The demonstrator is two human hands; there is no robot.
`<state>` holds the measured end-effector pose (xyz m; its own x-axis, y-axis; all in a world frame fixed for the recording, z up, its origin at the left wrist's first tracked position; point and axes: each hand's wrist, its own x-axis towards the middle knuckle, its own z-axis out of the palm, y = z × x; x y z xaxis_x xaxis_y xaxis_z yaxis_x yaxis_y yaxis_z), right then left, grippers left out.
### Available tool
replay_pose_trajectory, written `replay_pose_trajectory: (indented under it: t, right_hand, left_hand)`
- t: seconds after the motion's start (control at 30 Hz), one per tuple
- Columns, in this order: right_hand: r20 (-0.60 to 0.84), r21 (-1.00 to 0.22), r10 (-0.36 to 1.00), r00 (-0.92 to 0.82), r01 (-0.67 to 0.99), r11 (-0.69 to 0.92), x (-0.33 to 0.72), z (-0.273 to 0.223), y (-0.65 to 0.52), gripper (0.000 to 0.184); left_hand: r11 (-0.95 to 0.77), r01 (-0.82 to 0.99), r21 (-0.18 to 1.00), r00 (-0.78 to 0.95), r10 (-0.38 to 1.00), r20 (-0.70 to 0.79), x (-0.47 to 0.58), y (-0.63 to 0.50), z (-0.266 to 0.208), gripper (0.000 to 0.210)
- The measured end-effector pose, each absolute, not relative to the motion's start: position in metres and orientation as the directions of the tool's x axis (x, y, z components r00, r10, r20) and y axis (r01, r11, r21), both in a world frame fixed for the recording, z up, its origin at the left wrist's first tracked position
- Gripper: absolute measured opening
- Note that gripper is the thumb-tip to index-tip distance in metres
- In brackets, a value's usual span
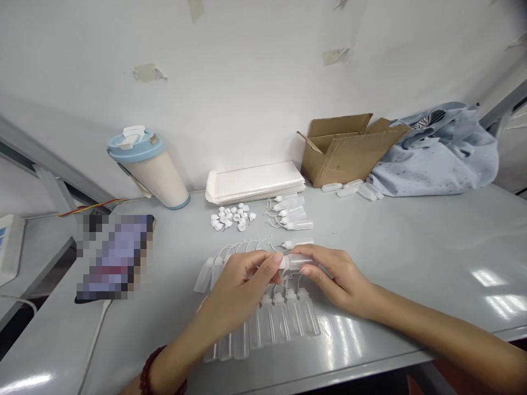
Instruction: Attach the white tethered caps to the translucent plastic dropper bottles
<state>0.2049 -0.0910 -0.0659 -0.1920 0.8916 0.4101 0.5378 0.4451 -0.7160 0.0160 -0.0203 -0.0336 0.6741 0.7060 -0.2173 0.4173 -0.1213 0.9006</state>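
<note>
Between my two hands lies a small clear plastic bottle [300, 263], held sideways above the table. My left hand [242, 282] pinches its white cap end, with thumb and fingers closed. Around the body of the same bottle, the fingers of my right hand [335, 274] are closed. Below and behind my hands, rows of similar capped bottles [281, 317] with thin white tails lie on the table, partly covered by my left arm. More capped bottles [294, 211] are grouped just beyond, and a pile of loose white caps [234, 215] sits to their left.
A stack of white envelopes [255, 181] lies against the wall. Right of it stand an open cardboard box [349, 156], a few uncapped bottles [349, 188] and a light blue cloth [444, 159]. At left are a tumbler [156, 175] and a phone [117, 255] with a cable on the grey table [411, 236].
</note>
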Motion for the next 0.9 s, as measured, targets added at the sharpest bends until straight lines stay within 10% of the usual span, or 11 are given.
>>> replay_pose_trajectory:
  t: [0.2, 0.6, 0.9]
  right_hand:
    - [0.48, -0.634, 0.844, -0.24, 0.57, 0.522, 0.204, -0.067, -0.091, 0.021]
    - [0.105, -0.934, 0.983, -0.148, 0.325, 0.149, 0.206, -0.06, -0.091, 0.036]
    - [0.338, -0.827, 0.936, -0.097, 0.444, 0.344, 0.207, -0.058, -0.091, 0.023]
  left_hand:
    - [-0.129, 0.403, 0.906, 0.696, 0.686, -0.212, 0.015, -0.02, -0.035, 0.044]
    - [-0.538, 0.293, 0.79, 0.723, 0.666, 0.186, 0.016, -0.029, -0.038, 0.012]
    - [-0.288, 0.367, 0.884, 0.725, 0.685, -0.078, 0.019, -0.027, -0.033, 0.037]
